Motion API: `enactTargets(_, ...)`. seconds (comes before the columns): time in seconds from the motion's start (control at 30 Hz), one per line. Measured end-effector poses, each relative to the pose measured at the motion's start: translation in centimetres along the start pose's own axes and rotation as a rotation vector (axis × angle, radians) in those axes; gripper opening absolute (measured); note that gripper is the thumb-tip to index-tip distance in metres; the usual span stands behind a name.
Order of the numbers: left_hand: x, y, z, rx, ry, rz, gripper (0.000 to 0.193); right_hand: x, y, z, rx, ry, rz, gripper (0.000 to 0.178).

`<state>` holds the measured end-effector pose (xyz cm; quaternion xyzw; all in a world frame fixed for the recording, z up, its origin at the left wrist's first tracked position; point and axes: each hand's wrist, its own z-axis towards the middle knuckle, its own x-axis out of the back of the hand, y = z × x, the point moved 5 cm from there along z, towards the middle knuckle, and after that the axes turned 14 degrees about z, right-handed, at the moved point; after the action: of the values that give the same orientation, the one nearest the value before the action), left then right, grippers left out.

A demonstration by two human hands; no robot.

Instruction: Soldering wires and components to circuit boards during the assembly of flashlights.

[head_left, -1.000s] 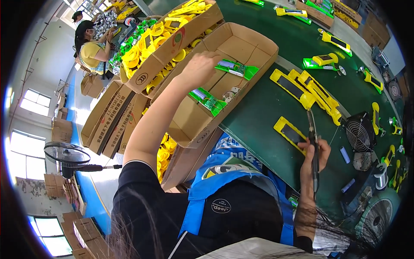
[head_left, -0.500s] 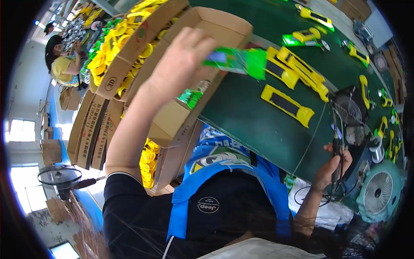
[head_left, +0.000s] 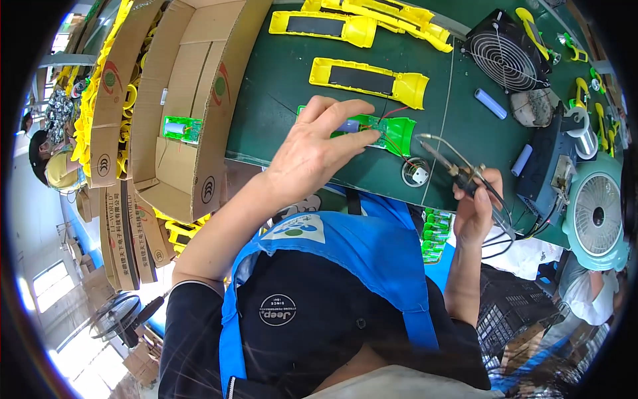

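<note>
My left hand [head_left: 316, 146] presses its fingers and thumb on a green plastic housing [head_left: 399, 131] lying on the green table. A blue cylindrical battery [head_left: 349, 126] sits in that housing, partly under my fingers. Thin red and dark wires run from it to a round lamp head [head_left: 416, 172] with a white back, near the table's front edge. In my closed right hand [head_left: 480, 206] is a soldering iron [head_left: 463, 179], its tip pointing toward the housing, apart from it. Beyond the left hand lies a yellow casing [head_left: 369, 81] with a dark panel.
An open cardboard box [head_left: 179, 156] at the left holds another green housing [head_left: 185, 130] with a battery. Several yellow casings [head_left: 322, 26] lie at the back. To the right are a black fan [head_left: 506, 56], loose blue batteries [head_left: 490, 104], a solder spool [head_left: 583, 133] and a pale green fan [head_left: 596, 206].
My left hand has brought the green housing from above the cardboard box down onto the table. My right hand has moved the soldering iron closer to it. The head view has shifted.
</note>
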<state>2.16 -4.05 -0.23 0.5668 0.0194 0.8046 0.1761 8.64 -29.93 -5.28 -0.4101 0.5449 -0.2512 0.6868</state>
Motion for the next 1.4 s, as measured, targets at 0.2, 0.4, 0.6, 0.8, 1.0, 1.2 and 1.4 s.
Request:
enactTargets(0.2,-2.2,-1.2,1.5,0.571,-0.059,-0.561,0.016,0.1,1.5,0.9,-0.035,0.057,0.034,0.028)
enactTargets(0.4,-2.7,-1.8,1.3,0.347,0.028,-0.476,0.010,-0.6,1.5,0.9,-0.089,0.061,-0.113,0.028)
enactTargets(0.6,-2.2,-1.4,1.2,0.153,0.109,-0.427,0.010,-1.8,1.4,1.4,-0.066,-0.003,-0.147,0.025)
enactTargets(0.8,-2.0,-1.2,0.4,0.181,0.115,-0.363,0.017,-2.3,1.1,1.2,-0.052,-0.051,-0.236,0.027)
enactTargets(1.0,-1.7,-0.3,0.6,0.133,0.091,-0.154,0.020,-3.1,1.2,1.0,-0.029,-0.121,-0.385,0.025)
enactTargets(1.2,-2.0,-0.4,0.7,0.158,0.093,-0.158,0.020,-3.3,1.4,1.0,-0.044,-0.136,-0.456,0.025)
enactTargets(1.4,-2.1,-0.2,0.7,0.156,0.118,-0.130,0.020,-3.2,1.4,1.0,-0.036,-0.129,-0.464,0.023)
